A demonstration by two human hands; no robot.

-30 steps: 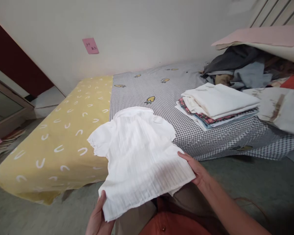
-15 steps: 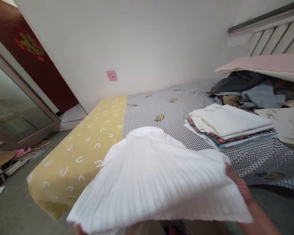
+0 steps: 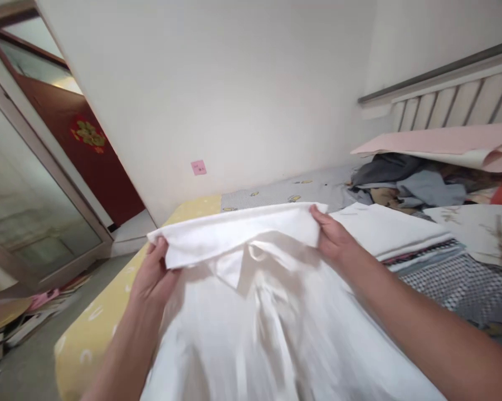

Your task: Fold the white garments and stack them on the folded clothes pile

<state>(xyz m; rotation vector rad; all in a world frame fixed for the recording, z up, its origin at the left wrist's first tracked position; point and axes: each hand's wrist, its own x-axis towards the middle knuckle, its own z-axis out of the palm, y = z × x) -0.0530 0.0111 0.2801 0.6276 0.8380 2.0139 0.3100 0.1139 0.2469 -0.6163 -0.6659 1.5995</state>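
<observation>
- white garment (image 3: 234, 317) right up front, blocking lots of the bed (image 3: 87, 340)
- left hand (image 3: 154, 273) and right hand (image 3: 333, 235), spread apart, pinch its folded-over far edge, arms reaching forward
- folded stack (image 3: 393, 229) just right
- messy clothes heap (image 3: 422, 181) behind that

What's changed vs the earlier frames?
The left hand and right hand moved up and away from the wearer, lifting the edge of the white garment; its body now extends below them. Both still grip it. The folded stack and pink note stayed put.
</observation>
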